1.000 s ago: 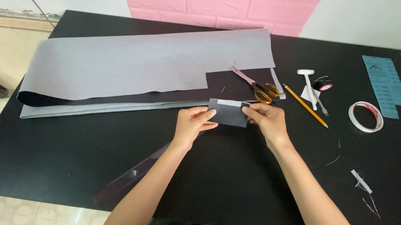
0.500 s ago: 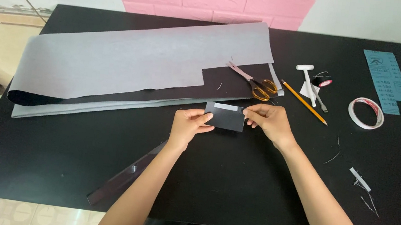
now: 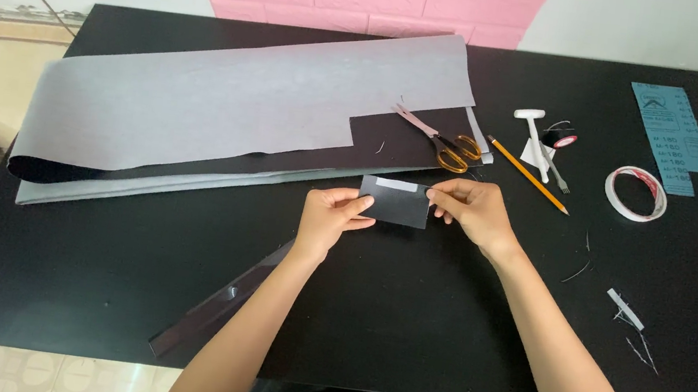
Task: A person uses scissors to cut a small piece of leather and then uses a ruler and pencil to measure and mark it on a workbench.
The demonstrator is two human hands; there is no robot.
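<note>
Your left hand point(image 3: 327, 217) pinches the left edge of a small dark rectangular piece point(image 3: 395, 203) between thumb and fingers; your right hand point(image 3: 470, 212) pinches its right edge the same way. Both hands are closed only as far as this grip needs. The piece is held flat just above the black table point(image 3: 94, 281), near the table's centre, slightly toward the far edge. A pale strip point(image 3: 397, 185) runs along the top edge of the piece.

Just beyond the piece lies a large grey sheet point(image 3: 227, 112), folded over itself and stretching toward the far-left corner. Orange-handled scissors point(image 3: 447, 144) rest on its right end. To the right of these lie a yellow pencil point(image 3: 528, 174), a white T-shaped tool point(image 3: 534, 130), and a roll of tape point(image 3: 636, 193). A blue sheet point(image 3: 669, 136) lies near the far-right corner. A dark ruler point(image 3: 218, 304) lies diagonally toward the near edge, under your left forearm.
</note>
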